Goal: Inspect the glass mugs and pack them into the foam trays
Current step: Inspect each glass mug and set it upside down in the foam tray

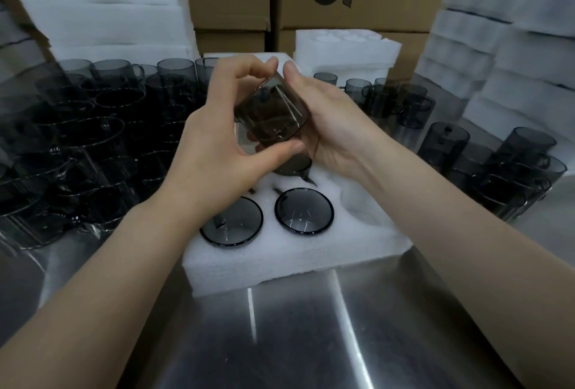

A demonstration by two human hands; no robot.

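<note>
Above the steel table point(311, 342), left hand point(217, 140) and right hand point(333, 127) (fingers curled) grip one tilted smoked-glass mug point(272, 112).

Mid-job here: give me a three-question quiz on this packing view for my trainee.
1. True or false: the left hand and right hand both hold one glass mug above the foam tray.
2. Multiple choice: the larger crowd of unpacked mugs stands A) on the person's left, B) on the person's right, C) on top of the cardboard boxes.
3. Fill in: the tray's nearest row holds ___ seated mugs.

Key: 1 true; 2 A; 3 two.
</note>
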